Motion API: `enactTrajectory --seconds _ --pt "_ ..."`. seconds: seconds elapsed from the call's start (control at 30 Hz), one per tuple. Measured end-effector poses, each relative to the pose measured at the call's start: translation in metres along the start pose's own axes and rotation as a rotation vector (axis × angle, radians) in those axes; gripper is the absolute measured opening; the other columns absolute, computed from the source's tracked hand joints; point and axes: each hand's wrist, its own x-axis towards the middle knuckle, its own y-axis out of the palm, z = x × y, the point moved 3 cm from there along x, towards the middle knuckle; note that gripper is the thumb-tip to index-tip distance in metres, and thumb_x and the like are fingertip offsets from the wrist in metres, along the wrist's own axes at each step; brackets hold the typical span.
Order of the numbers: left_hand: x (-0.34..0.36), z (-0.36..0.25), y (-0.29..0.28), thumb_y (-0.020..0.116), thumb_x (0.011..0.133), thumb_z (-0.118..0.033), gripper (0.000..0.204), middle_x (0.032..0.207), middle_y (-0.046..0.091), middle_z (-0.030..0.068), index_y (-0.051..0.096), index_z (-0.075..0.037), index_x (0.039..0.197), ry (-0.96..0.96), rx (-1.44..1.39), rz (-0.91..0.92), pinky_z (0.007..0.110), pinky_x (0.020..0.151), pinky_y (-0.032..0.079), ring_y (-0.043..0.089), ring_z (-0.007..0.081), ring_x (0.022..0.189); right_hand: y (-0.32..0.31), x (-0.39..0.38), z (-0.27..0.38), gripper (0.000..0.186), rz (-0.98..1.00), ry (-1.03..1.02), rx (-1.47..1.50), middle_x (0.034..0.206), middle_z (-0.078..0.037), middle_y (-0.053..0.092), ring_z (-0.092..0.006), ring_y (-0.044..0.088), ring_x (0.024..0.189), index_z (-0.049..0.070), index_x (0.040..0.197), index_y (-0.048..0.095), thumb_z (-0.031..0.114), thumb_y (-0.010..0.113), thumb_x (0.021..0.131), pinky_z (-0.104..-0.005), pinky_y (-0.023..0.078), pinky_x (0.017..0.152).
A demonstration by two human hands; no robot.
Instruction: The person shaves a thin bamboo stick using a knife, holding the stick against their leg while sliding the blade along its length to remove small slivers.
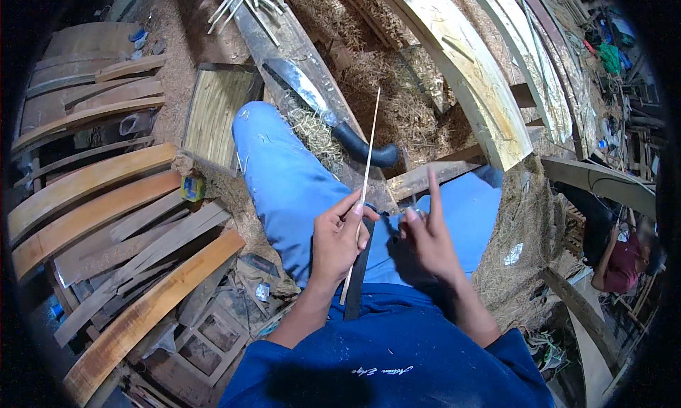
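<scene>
Pale wood is showing in the slim stick that, in the head view, the left hand is holding upright with a slight lean to the right. The left grip is closing on it, thumb and index finger pinching it below its middle; the longer part is rising above the fingertips to a narrow point, and the lower end is running down past the palm toward the dark blue shirt. A dark strip is lying behind that lower end.

The right hand is hovering just beside, apart from the stick, its index finger pointing up and the other fingers curling near the thumb. Blur is hiding the right grip, so whether it is holding anything cannot be told.

Both hands are working above the blue trousers. Beyond them, a large knife with a black handle is lying on a long plank, its handle pointing toward the hands. Shavings are piling between knife and knee, and more thin sticks are resting at the plank's far end. Curved boards are lining the left side; a pale curved beam is arching at the right.
</scene>
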Motion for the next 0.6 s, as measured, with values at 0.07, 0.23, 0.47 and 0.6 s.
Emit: enactTrajectory --seconds 0.07,0.23,0.47,0.6 --pt "-0.001 -0.002 -0.001 0.05 0.103 -0.014 0.036 0.083 0.065 0.0093 0.055 0.002 0.136 0.01 -0.017 0.006 0.019 0.042 0.034 0.046 0.0051 0.049 0.015 -0.005 0.032 0.056 0.033 -0.354 -0.372 0.083 -0.009 0.059 -0.0154 0.053 0.064 0.016 0.147 0.041 0.007 0.061 0.095 -0.0282 0.045 0.057" --pt "-0.007 -0.003 -0.009 0.05 0.104 -0.017 0.039 0.082 0.063 0.0067 0.054 0.004 0.136 0.001 -0.071 0.061 0.02 0.043 0.033 0.043 0.0048 0.05 0.03 -0.02 0.052 0.049 0.079 -0.472 -0.723 0.079 -0.013 0.06 -0.0286 0.06 0.064 0.02 0.134 0.062 0.006 0.069 0.087 -0.0374 0.048 0.058" --pt "-0.018 -0.019 -0.004 0.055 0.103 -0.024 0.035 0.115 0.067 0.0194 0.062 0.008 0.089 -0.014 -0.095 0.066 0.02 0.044 0.03 0.042 0.0047 0.051 0.028 -0.024 0.06 0.051 0.122 -0.506 -0.832 0.069 -0.01 0.055 -0.0281 0.056 0.056 0.024 0.133 0.063 0.01 0.071 0.085 -0.04 0.044 0.05" --pt "-0.02 -0.01 -0.008 0.054 0.104 -0.025 0.038 0.101 0.069 0.0141 0.062 0.009 0.09 0.022 -0.081 0.098 0.021 0.043 0.028 0.038 0.0036 0.049 0.027 -0.027 0.064 0.051 0.131 -0.531 -0.787 0.067 -0.009 0.053 -0.0276 0.055 0.054 0.025 0.133 0.063 0.011 0.071 0.085 -0.0398 0.044 0.049"
